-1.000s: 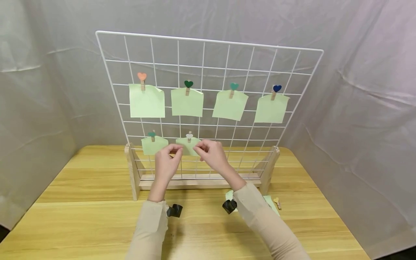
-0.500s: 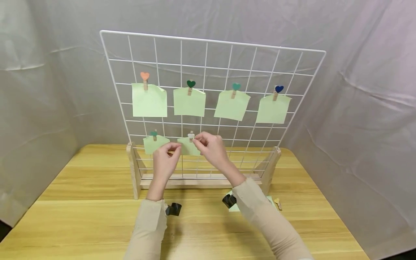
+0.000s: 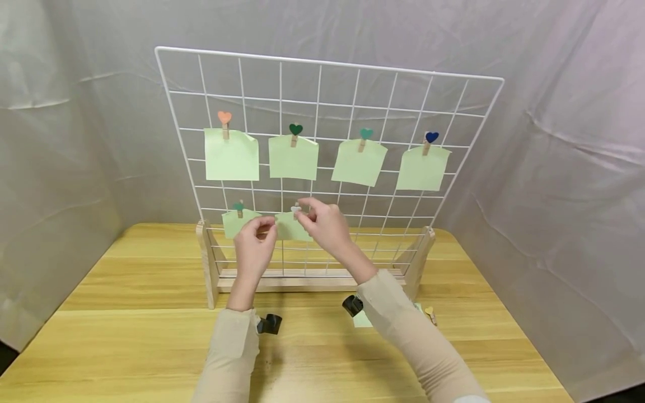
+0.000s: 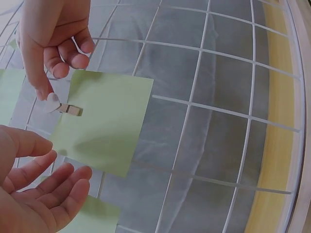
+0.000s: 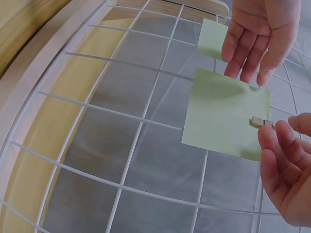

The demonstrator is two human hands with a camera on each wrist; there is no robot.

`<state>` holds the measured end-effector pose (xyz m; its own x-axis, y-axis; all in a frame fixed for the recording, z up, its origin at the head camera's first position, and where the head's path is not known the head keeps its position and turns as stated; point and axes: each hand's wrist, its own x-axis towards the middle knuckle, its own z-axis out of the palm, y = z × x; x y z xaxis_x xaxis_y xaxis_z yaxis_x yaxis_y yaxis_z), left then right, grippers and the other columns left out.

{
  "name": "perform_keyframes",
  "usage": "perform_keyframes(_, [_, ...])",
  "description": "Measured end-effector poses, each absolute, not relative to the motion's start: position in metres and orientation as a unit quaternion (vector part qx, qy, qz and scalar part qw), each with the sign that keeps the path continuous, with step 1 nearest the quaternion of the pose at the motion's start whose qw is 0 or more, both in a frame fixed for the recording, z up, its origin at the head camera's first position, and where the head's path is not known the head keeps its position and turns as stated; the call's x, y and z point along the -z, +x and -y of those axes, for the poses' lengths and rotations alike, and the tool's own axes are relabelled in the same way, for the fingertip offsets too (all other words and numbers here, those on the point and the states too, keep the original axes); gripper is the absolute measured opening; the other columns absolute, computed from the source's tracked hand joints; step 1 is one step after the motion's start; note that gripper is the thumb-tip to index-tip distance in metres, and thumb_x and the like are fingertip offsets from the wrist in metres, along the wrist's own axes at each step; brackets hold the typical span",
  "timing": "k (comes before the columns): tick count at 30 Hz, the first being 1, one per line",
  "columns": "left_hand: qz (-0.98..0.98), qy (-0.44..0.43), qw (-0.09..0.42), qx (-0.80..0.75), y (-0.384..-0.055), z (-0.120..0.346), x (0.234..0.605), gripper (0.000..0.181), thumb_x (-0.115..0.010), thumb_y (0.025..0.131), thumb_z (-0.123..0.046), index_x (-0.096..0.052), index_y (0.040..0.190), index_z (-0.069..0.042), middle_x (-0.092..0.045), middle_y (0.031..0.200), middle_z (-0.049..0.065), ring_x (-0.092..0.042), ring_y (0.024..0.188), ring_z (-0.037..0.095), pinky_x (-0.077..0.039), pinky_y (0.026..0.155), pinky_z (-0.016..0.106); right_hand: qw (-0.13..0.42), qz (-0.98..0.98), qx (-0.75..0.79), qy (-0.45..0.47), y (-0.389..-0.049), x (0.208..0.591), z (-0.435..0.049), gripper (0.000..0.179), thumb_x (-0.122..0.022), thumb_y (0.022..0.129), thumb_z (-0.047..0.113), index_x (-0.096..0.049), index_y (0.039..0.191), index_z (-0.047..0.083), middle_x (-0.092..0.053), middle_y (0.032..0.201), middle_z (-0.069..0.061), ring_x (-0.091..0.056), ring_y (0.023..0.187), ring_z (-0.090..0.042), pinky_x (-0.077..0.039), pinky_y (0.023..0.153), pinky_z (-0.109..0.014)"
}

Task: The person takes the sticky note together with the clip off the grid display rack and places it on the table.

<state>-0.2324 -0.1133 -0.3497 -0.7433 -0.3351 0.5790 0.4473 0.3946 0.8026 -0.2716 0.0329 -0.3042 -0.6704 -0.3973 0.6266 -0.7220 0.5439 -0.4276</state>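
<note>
Green paper (image 3: 291, 229) hangs low on a white wire grid (image 3: 321, 63) between the two hands, just right of the left hand (image 3: 252, 249) and just left of the right hand (image 3: 330, 226). A white heart clip (image 3: 295, 209) sits over its upper edge, right at the tips of the right hand. That hand has its thumb and forefinger parted, with the white heart clip at the gap and a fingertip at the edge of the heart; whether they pinch it, I cannot tell. The left hand bends its thumb and forefinger toward each other, the tips nearly meeting at the paper's upper left corner (the left wrist view shows its other fingers loosely curved), and I cannot tell whether it has hold of that corner. Just behind the left hand, partly covered by it, hangs a second green paper (image 3: 232, 225) under a green heart clip (image 3: 238, 207). Above both hands runs a row of four more papers (image 3: 294, 160), held from left to right by an orange heart clip (image 3: 224, 117), a dark green heart clip (image 3: 295, 129), a teal heart clip (image 3: 366, 133) and a blue heart clip (image 3: 431, 137). Below the hands, the grid stands in a wooden stand (image 3: 312, 285) on a table (image 3: 307, 358). Near the right sleeve (image 3: 408, 341), below the right hand, lie a loose paper (image 3: 361, 321), partly hidden, and a yellow heart clip (image 3: 430, 312). Gray cloth (image 3: 322, 28) hangs beyond both hands.
</note>
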Motion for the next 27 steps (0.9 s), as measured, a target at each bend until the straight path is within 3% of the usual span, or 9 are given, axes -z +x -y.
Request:
perform_keyframes(6, [0.749, -0.040, 0.341, 0.566, -0.2328, 0.1115, 0.3519, 0.014, -0.059, 0.081, -0.001, -0.063, 0.092, 0.005, -0.063, 0.089, 0.017, -0.062, 0.078, 0.026, -0.050, 0.069, 0.033, 0.180, 0.876, -0.323, 0.309, -0.2720, 0.3032, -0.0314, 0.035, -0.056, 0.088, 0.020, -0.055, 0.119, 0.004, -0.050, 0.048, 0.007, -0.040, 0.037, -0.007, -0.025, 0.035, -0.019])
perform_keyframes(15, [0.744, -0.039, 0.340, 0.574, -0.2321, 0.1092, 0.3545, 0.014, -0.059, 0.080, -0.002, -0.063, 0.092, 0.005, -0.064, 0.092, 0.017, -0.062, 0.079, 0.026, -0.050, 0.069, 0.035, 0.156, 0.895, -0.289, 0.302, -0.2711, 0.3001, -0.0294, 0.039, -0.052, 0.091, 0.023, -0.051, 0.124, 0.003, -0.046, 0.045, 0.004, -0.041, 0.037, -0.008, -0.024, 0.035, -0.019])
perform_keyframes(21, [0.747, -0.043, 0.331, 0.575, -0.2328, 0.1104, 0.3535, 0.014, -0.059, 0.082, -0.003, -0.063, 0.093, 0.005, -0.064, 0.092, 0.016, -0.061, 0.077, 0.025, -0.050, 0.068, 0.031, 0.156, 0.903, -0.274, 0.291, -0.2709, 0.2981, -0.0285, 0.038, -0.049, 0.092, 0.024, -0.052, 0.124, 0.004, -0.047, 0.047, 0.004, -0.046, 0.041, -0.008, -0.027, 0.036, -0.020])
perform_keyframes(27, [0.747, -0.039, 0.326, 0.578, -0.2327, 0.1117, 0.3542, 0.016, -0.056, 0.082, -0.001, -0.061, 0.096, 0.006, -0.063, 0.090, 0.018, -0.060, 0.074, 0.026, -0.046, 0.064, 0.021, 0.169, 0.902, -0.265, 0.296, -0.2717, 0.2965, -0.0281, 0.033, -0.047, 0.093, 0.025, -0.056, 0.119, 0.006, -0.053, 0.054, 0.005, -0.047, 0.042, -0.006, -0.030, 0.037, -0.021])
